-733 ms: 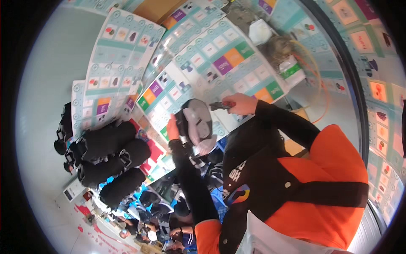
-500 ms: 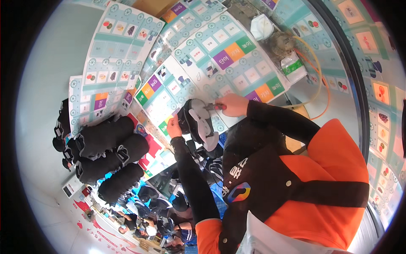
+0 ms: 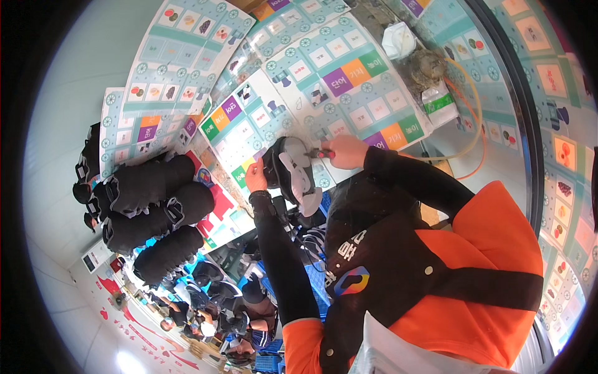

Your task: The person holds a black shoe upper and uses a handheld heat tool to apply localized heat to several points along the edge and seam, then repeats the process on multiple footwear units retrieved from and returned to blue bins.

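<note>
Fingers of the left hand (image 3: 255,179) close around the left edge of a black headset (image 3: 291,173), a tight grip that holds it up in front of the person's chest. The right hand (image 3: 344,151) pinches a small tool with a red handle (image 3: 321,153), its thumb and fingers pressed together on the handle, the dark tip pointing left at the top of the headset. Whether the tip touches the headset is not clear.

The headset is a rounded black shell with a pale grey padded part on its inner face, turned toward the right. It sits between the two hands, above a crate of blue and black items (image 3: 311,243) low in the middle of the view.

Both forearms wear black sleeves. The left one rises almost straight from the lower edge, wrist bent so the hand cups the shell from the side. The right one comes in from the right, elbow bent sharply, over an orange and black vest (image 3: 473,274).

Behind the hands the bench (image 3: 93,68) carries large printed sheets (image 3: 349,81) with coloured squares and small pictures. To the left lies a pile of black padded cases (image 3: 156,206). Farther back on the right sit a crumpled white cloth (image 3: 398,40), a small white and green box (image 3: 439,106) and an orange cable (image 3: 470,124) looping near them.
</note>
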Tool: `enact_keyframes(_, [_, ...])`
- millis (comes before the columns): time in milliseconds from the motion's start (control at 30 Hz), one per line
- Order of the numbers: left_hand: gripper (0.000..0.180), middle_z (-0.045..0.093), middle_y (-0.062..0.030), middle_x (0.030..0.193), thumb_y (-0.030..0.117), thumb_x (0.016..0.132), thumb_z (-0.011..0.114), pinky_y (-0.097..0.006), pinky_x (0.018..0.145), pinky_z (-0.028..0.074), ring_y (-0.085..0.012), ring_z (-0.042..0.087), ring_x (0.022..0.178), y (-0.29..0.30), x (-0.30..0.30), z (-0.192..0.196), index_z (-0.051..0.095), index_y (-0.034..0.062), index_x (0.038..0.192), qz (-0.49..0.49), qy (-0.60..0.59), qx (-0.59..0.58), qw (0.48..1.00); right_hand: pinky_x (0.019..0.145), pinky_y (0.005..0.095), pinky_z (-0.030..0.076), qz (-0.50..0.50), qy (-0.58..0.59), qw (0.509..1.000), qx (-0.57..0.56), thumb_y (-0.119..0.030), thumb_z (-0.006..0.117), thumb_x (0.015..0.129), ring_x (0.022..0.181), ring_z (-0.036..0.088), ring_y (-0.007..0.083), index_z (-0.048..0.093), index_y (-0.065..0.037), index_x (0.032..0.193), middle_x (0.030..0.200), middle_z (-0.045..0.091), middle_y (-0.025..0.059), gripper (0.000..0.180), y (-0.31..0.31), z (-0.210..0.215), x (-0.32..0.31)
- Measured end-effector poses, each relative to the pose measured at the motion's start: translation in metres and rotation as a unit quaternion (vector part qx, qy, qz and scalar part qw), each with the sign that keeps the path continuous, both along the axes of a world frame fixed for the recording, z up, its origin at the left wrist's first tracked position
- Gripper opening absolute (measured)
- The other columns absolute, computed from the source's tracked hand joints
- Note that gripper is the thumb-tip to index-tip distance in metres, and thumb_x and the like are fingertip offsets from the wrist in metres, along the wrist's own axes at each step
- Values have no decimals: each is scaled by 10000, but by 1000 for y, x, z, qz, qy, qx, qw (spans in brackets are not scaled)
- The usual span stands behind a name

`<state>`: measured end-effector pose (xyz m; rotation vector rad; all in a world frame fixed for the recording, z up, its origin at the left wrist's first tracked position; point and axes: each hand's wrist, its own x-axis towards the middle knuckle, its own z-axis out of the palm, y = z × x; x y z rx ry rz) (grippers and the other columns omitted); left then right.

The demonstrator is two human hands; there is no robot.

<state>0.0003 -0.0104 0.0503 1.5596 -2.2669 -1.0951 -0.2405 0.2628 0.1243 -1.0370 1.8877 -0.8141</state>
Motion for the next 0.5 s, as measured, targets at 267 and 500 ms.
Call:
enact_keyframes(267, [307, 630, 20, 759, 325, 963, 715, -237, 669, 404, -77, 509, 708, 19, 31, -18, 700, 25, 897, 59, 91, 67, 992, 764, 551, 487, 37, -58, 997, 30, -176, 540, 840, 874, 651, 454, 688, -43, 1022, 875, 683, 251, 269, 5, -7, 9])
enact_keyframes(500, [276, 641, 14, 795, 276, 984, 693, -242, 709, 421, -73, 518, 751, 29, 40, -25, 705, 3, 946, 79, 145, 81, 983, 737, 559, 481, -15, -83, 996, 13, -160, 546, 809, 853, 646, 461, 676, -42, 964, 863, 685, 240, 234, -3, -20, 20])
